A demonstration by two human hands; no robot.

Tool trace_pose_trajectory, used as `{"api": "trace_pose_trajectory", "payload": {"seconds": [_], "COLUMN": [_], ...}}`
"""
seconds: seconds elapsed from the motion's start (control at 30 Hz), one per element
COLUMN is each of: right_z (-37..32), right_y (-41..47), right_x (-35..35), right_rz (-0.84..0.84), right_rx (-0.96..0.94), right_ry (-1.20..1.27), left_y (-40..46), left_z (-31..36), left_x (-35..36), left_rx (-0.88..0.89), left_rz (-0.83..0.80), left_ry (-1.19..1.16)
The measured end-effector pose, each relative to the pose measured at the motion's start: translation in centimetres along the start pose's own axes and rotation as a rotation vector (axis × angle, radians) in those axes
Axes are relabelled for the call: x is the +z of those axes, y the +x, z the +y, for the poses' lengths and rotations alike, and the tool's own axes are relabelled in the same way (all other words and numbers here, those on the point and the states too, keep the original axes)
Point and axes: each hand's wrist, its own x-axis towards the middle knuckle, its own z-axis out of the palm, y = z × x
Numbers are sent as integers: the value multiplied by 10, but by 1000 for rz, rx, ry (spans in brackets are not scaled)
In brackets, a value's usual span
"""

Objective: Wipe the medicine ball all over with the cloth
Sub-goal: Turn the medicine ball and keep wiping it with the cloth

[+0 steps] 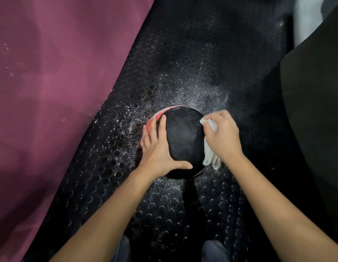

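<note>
1. The medicine ball sits on a black rubber floor mat studded with round raised dots, roughly in the middle of the view; its top is black and textured, with a red band showing along its upper left edge
2. The left hand lies flat on the ball's left side, fingers straight and spread toward the red band, thumb stretched across the near part of the black surface (a steadying palm, not a curled grip)
3. The right hand is on the ball's right side, its fingers curled round a white cloth that is bunched under the palm and pressed to the ball; one corner of the cloth pokes out above the fingers, and a crumpled tail hangs below the wrist, against the ball's lower right edge
4. White specks and a pale dusty haze are scattered over the mat around the ball, thickest just beyond it and to its left
5. A large maroon mat fills the left of the view, its edge running diagonally
6. A dark, plain-surfaced object stands at the right edge; I cannot tell what it is
</note>
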Motion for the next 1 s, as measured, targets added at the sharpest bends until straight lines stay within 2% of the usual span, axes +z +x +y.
{"api": "trace_pose_trajectory", "payload": {"seconds": [0.17, 0.3, 0.33, 0.47, 0.5, 0.63, 0.8, 0.9, 1.0], "right_z": [-9, 1, -3, -15, -11, 5, 7, 5, 3], "right_y": [-21, 7, 3, -31, -25, 14, 0, -1, -7], "right_x": [4, -2, -1, 2, 0, -6, -1, -2, 2], "right_rz": [-3, -3, 9, -31, -41, -46, -21, -5, 17], "right_rx": [-277, -82, -87, -363, -380, -129, -76, -7, 70], "right_ry": [-145, -135, -157, -199, -208, -149, -101, -72, -43], "left_y": [-3, -12, -12, -12, -13, -14, 0, 5, 0], "left_z": [-3, -4, -3, -3, -4, -2, -4, -1, 3], "left_x": [0, 6, 6, 4, 6, 10, -14, -23, -14], "left_rx": [-1, 50, 54, 69, 87, 142, 161, 114, 32], "left_rz": [14, 29, 26, 24, 29, 8, -163, -240, -147], "left_ry": [17, 53, 65, 102, 120, 184, 193, 142, -18]}}
